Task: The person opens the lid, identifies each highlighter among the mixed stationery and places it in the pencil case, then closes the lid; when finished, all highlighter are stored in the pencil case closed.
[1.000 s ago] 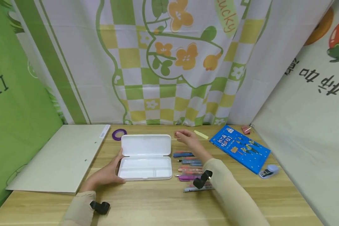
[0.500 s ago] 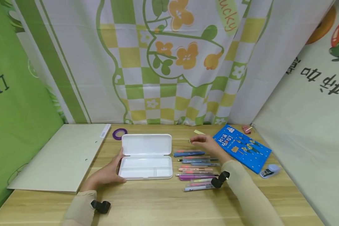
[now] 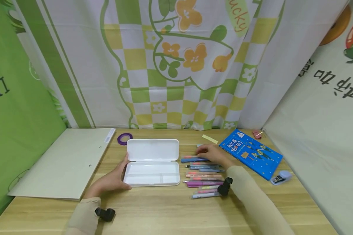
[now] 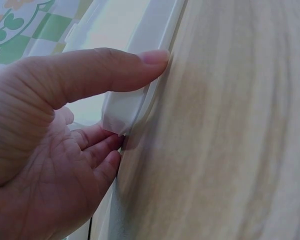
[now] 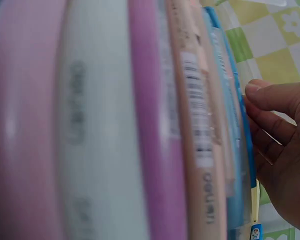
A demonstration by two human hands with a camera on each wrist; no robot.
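In the head view my left hand (image 3: 114, 179) holds the left end of a white pencil case (image 3: 153, 150), which lies with its lid up and bare compartments showing. The left wrist view has the thumb (image 4: 152, 59) along the case's front edge and the other fingers round its corner. At the far end of a row of pens, my right hand (image 3: 211, 153) reaches over a blue pen (image 3: 191, 160). Its thumb (image 5: 257, 89) is at the pen's side in the right wrist view, with the other fingertips partly hidden behind it. A small light-blue piece (image 3: 198, 145) shows just beyond the fingers.
Several pens, among them a purple one (image 3: 201, 184), lie right of the case. A blue book (image 3: 251, 153), a stapler (image 3: 280, 178) and a yellow strip (image 3: 210, 139) are farther right. Purple tape (image 3: 125, 139) sits behind the case, a large pale board (image 3: 58, 163) at left.
My right hand has moved right from behind the pencil case's right end, then lowered toward the blue pen. A small item at its fingertips no longer shows there. The left hand stays put.
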